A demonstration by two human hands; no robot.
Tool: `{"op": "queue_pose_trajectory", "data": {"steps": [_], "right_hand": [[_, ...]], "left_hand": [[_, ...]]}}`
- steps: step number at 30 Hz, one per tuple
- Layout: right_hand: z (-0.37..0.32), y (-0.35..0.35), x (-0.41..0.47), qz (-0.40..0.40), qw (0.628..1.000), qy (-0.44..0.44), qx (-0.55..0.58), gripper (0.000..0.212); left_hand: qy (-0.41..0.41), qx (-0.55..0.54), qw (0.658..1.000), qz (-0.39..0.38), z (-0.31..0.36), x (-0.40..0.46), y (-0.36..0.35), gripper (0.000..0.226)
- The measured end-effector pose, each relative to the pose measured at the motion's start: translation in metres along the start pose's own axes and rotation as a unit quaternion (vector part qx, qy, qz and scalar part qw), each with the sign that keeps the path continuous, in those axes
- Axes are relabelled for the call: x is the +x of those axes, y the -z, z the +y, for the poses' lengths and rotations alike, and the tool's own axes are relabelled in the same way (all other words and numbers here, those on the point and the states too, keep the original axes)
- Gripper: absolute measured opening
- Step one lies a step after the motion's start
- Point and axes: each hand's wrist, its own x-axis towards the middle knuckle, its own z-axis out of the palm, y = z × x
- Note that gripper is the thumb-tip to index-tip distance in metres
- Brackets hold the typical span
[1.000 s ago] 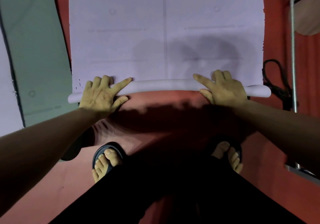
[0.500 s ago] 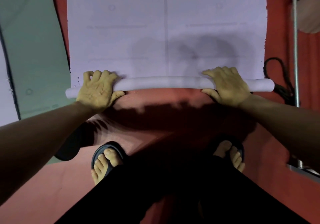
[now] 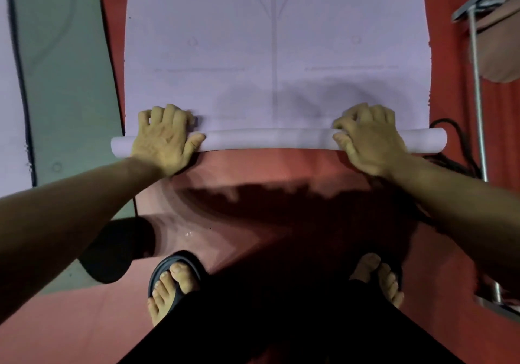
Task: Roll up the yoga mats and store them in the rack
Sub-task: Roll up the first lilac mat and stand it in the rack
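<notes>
- Lilac foam of a pale yoga mat lay flat on the red floor, its near end wound into a thin roll.
- That roll's long axis ran left to right, square across the person's stance; the unrolled length stretched away on the far side.
- Left hand sat over the roll near its left end, fingers curled over the top, thumb along the near side.
- Right hand gripped likewise near the right end, so neither was nearer.
- Judging by this, the push had to go straight away from the body, both hands evenly.
- A grey-green flat mat lay just left; a metal frame stood far right.
</notes>
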Motion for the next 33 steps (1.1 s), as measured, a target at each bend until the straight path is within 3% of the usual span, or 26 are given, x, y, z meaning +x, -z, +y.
{"op": "queue_pose_trajectory", "data": {"steps": [3,6,9,12,15,18,22,25,29,33], "right_hand": [[0.014,0.003,0.019,0.045,0.998,0.052,0.010,0.048],[0.023,0.006,0.032,0.040,0.984,0.172,0.022,0.054],[0.030,0.005,0.034,0.034,0.973,0.229,0.017,0.055],[0.031,0.004,0.028,0.057,0.976,0.210,-0.010,0.056],[0.015,0.000,0.014,0.089,0.986,0.120,-0.066,0.055],[-0.004,-0.005,0.009,0.020,0.997,0.028,-0.074,0.075],[0.004,0.005,0.042,-0.050,0.998,-0.006,-0.041,0.099],[0.018,0.020,0.073,-0.055,0.998,0.013,-0.036,0.110],[0.026,0.029,0.088,-0.043,0.996,0.080,-0.022,0.074],[0.022,0.027,0.072,0.026,0.997,0.075,-0.010,0.063]], "left_hand": [[-0.067,-0.076,0.995,-0.008,-0.011,0.021,0.007,0.063],[-0.167,-0.131,0.977,-0.027,-0.024,0.027,0.009,0.058],[-0.182,-0.127,0.975,-0.007,-0.026,0.029,0.006,0.052],[-0.183,-0.004,0.977,0.111,-0.026,0.022,0.003,0.044],[-0.037,0.012,0.988,0.152,0.001,0.002,-0.003,0.036],[0.060,-0.056,0.994,0.067,0.027,-0.005,-0.012,0.057],[0.046,-0.018,0.999,-0.009,0.016,0.026,-0.007,0.104],[0.020,0.001,1.000,-0.006,0.004,0.058,0.009,0.118],[-0.074,-0.031,0.997,0.003,-0.012,0.072,0.013,0.094],[-0.078,-0.025,0.996,0.029,-0.009,0.062,0.013,0.074]]}}
